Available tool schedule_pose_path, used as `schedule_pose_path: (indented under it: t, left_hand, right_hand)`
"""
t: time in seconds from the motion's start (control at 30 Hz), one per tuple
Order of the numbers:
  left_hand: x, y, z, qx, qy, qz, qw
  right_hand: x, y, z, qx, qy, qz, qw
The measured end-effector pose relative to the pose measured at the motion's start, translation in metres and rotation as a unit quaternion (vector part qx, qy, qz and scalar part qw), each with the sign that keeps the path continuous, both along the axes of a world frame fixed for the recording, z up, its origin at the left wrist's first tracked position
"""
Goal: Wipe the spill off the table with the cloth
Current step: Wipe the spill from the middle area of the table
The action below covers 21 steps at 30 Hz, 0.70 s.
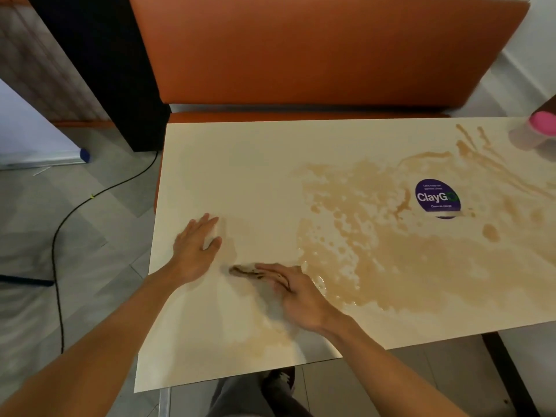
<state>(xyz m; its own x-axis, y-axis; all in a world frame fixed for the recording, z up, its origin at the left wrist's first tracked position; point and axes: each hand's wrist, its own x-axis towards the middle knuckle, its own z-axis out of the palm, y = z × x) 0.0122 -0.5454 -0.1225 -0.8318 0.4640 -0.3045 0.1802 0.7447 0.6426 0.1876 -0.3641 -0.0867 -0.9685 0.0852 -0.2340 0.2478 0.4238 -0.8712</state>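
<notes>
Right hand (296, 291) is pressing the stained cloth (240, 269) under straight fingers (272, 272), left hand (197, 248) lying flat on the counter (240, 164); firm overlapping sweeps through the brown spill (376, 251) seem best.

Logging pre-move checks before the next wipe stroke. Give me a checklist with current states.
1. Cloth under the right hand, fingers flat on it: ok.
2. Left hand flat on the table, left of the main pool: ok.
3. Spill removed: not ok, it covers much of the table's right part.
4. Wipe path to the right free: not ok, a blurred pink-capped container is at the far right edge by the splashes.
5. Cloth can absorb more: cannot tell; its visible edge is stained brown.
</notes>
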Motion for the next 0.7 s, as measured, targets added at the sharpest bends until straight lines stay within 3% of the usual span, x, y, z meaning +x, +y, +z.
schedule_pose_path:
  t: [0.07, 0.17, 0.23, 0.33, 0.47, 0.57, 0.63, 0.7]
  left_hand:
    - [0.02, 0.003, 0.015, 0.135, -0.05, 0.083, 0.986]
    - [0.05, 0.013, 0.039, 0.258, -0.125, 0.146, 0.947]
    - [0.065, 0.023, 0.053, 0.291, -0.189, 0.107, 0.932]
    - [0.073, 0.039, 0.071, 0.286, -0.268, 0.035, 0.919]
    - [0.062, 0.047, 0.084, 0.306, -0.269, 0.046, 0.912]
    - [0.046, 0.048, 0.08, 0.243, -0.221, 0.151, 0.933]
    - [0.033, 0.049, 0.077, 0.208, -0.188, 0.206, 0.938]
    - [0.021, 0.05, 0.071, 0.197, -0.102, 0.18, 0.958]
  right_hand:
    - [-0.012, 0.005, 0.012, -0.103, 0.007, -0.063, 0.993]
    - [-0.032, 0.005, 0.03, -0.152, 0.034, -0.131, 0.979]
    - [-0.046, 0.001, 0.041, -0.181, 0.024, -0.153, 0.971]
    - [-0.062, -0.011, 0.06, -0.262, -0.059, -0.153, 0.951]
    - [-0.072, -0.012, 0.073, -0.37, -0.111, -0.088, 0.918]
    - [-0.067, 0.006, 0.069, -0.359, -0.117, -0.09, 0.922]
    - [-0.056, 0.024, 0.059, -0.277, -0.092, -0.122, 0.949]
    - [-0.039, 0.047, 0.044, -0.147, -0.04, -0.167, 0.974]
